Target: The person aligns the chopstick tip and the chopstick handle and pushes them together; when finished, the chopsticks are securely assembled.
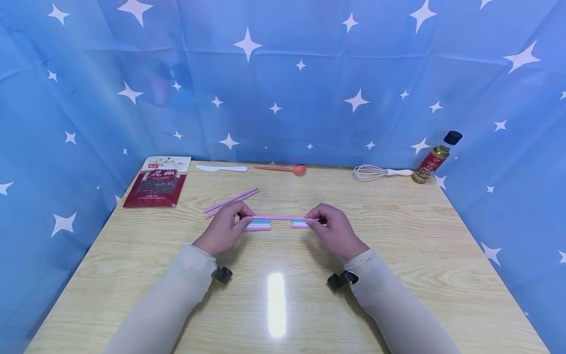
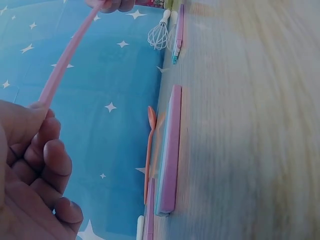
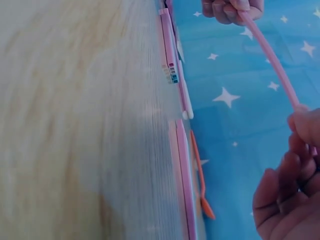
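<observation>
While both hands hover just above the pale wooden table [image 1: 398, 255], the left hand [image 1: 221, 230] and right hand [image 1: 333, 230] each pinch one end of a thin pink plastic stick [image 1: 278, 217] with curled fingers, holding it level between them. Beneath it lie two short stacks of pastel-coloured sticks [image 1: 258, 224]. Another pair of pink sticks [image 1: 232, 200] rests near the left hand.
</observation>
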The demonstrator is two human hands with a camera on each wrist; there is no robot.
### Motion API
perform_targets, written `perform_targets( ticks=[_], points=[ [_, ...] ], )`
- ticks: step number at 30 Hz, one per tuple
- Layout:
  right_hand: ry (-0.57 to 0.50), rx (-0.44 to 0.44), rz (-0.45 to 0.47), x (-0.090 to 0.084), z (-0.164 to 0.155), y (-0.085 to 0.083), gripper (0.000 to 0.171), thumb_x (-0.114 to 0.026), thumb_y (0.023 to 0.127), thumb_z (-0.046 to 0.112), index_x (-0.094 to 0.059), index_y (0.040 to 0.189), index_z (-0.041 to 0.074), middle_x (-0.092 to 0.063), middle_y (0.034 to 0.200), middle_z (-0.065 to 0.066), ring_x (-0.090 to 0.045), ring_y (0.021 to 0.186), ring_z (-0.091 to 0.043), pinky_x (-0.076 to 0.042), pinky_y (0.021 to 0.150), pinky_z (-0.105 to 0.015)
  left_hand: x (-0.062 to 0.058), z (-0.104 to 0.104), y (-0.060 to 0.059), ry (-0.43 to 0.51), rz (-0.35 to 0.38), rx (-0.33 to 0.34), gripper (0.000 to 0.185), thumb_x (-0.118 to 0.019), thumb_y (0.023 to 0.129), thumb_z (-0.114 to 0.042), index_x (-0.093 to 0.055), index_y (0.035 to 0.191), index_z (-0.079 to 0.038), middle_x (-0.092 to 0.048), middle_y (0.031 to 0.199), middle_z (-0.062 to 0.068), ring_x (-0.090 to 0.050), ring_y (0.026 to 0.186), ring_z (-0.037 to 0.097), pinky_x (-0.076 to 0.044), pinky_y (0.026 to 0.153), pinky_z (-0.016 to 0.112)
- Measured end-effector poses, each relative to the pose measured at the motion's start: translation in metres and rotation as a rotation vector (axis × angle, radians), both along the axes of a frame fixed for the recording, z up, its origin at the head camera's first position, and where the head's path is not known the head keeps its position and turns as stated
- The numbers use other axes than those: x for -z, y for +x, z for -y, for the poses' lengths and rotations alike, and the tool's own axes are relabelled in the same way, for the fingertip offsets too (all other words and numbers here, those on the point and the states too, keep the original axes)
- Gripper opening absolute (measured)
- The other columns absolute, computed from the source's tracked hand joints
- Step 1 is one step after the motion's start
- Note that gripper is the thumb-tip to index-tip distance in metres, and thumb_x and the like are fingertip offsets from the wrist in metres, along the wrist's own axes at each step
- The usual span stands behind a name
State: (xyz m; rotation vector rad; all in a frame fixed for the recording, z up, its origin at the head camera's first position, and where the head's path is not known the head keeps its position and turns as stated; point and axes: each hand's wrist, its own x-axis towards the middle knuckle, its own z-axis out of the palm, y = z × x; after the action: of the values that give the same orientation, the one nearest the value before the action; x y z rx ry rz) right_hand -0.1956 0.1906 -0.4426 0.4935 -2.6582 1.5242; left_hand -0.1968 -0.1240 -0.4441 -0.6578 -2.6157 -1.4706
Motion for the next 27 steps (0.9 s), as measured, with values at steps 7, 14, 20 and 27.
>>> perform_targets(
  ticks=[7,14,20,27],
  points=[
    [-0.007,0.086,0.039,0.004,0.0,-0.005,0.01,-0.07,0.102,0.015,-0.076,0.107,0.009,-0.066,0.093,-0.007,-0.055,0.079,-0.024,-0.047,0.066,-0.027,0.005,0.009,-0.007,0.038,0.096,-0.069,0.007,-0.065,0.105,-0.01,-0.071,0.108,-0.008,-0.068,0.101,0.005,-0.055,0.085,0.021,-0.046,0.078,0.031],
    [-0.014,0.103,0.098,0.008,-0.003,-0.009,0.024,-0.071,0.102,0.017,-0.074,0.119,0.001,-0.065,0.097,-0.008,-0.057,0.087,-0.025,-0.049,0.071,-0.028,0.014,0.044,-0.026,0.08,0.151,-0.35,0.015,-0.061,0.106,-0.011,-0.069,0.115,-0.002,-0.064,0.101,0.012,-0.057,0.09,0.022,-0.049,0.079,0.033],
    [-0.012,0.061,0.094,0.01,-0.001,-0.009,0.021,-0.072,0.1,0.013,-0.075,0.117,0.001,-0.064,0.094,-0.008,-0.057,0.085,-0.025,-0.049,0.068,-0.027,0.02,0.063,-0.032,0.094,0.187,-0.574,0.019,-0.056,0.108,-0.012,-0.069,0.116,0.001,-0.065,0.103,0.017,-0.059,0.088,0.022,-0.049,0.075,0.029],
    [-0.001,0.037,0.105,0.009,0.0,-0.008,0.023,-0.072,0.101,0.016,-0.074,0.118,0.001,-0.065,0.095,-0.008,-0.058,0.086,-0.023,-0.05,0.07,-0.027,0.022,0.068,-0.033,0.043,0.252,-0.65,0.023,-0.055,0.108,-0.016,-0.071,0.118,-0.001,-0.064,0.107,0.017,-0.057,0.095,0.029,-0.043,0.082,0.036]
  ],
)
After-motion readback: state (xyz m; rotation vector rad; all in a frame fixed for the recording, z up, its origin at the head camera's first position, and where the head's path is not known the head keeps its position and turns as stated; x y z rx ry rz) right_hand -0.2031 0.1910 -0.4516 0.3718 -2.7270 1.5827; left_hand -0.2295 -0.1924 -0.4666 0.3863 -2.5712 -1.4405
